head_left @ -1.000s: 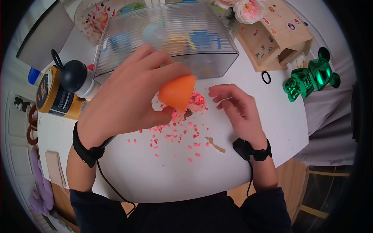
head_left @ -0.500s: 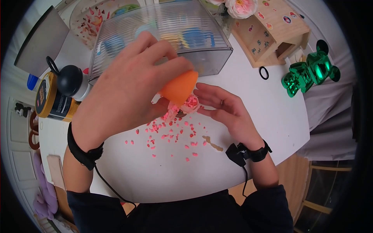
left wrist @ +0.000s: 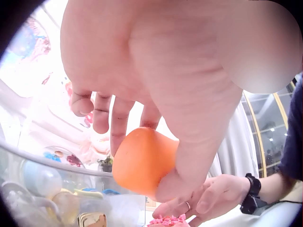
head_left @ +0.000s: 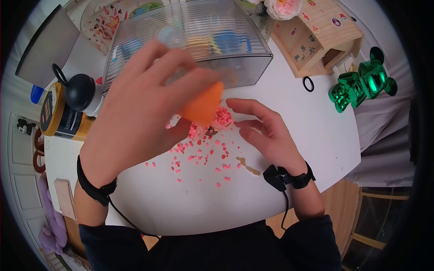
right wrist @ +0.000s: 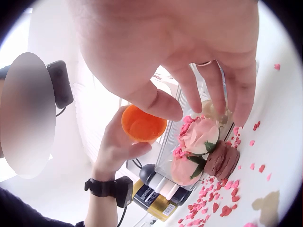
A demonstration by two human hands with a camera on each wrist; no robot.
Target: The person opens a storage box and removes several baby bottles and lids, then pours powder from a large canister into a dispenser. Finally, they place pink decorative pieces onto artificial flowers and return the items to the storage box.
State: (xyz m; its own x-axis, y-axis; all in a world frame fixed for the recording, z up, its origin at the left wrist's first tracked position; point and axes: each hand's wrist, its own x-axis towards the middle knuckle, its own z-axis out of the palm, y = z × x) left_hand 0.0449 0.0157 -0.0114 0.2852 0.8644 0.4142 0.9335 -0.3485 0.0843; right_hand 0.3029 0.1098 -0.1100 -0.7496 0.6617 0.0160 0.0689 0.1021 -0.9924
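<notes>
My left hand [head_left: 144, 95] pinches a small orange cup [head_left: 204, 106] between thumb and fingers, tilted over pink artificial roses [head_left: 222, 118]. The hand and cup are blurred in the head view. In the right wrist view the roses, with green leaves, stand in a lump of brown clay [right wrist: 222, 160], pink crumbs heaped among their petals. The cup's mouth faces that camera, and its orange inside shows. Beside the roses, on their right, my right hand [head_left: 269, 131] has its fingers loosely spread and holds nothing. Pink and red crumbs [head_left: 199, 158] lie scattered on the white table [head_left: 190, 207].
A clear ribbed box [head_left: 253, 70] stands behind the roses. To the right are a wooden house [head_left: 325, 40], a black ring [head_left: 308, 84] and a shiny green bear figure [head_left: 361, 83]. A tan strip [head_left: 248, 167] lies near my right wrist. A yellow-black tub [head_left: 56, 110] stands left.
My right hand has moved left toward the roses, then its fingertips have drawn slightly back. The orange cup, still in my left hand, has shifted a little left in the last half second.
</notes>
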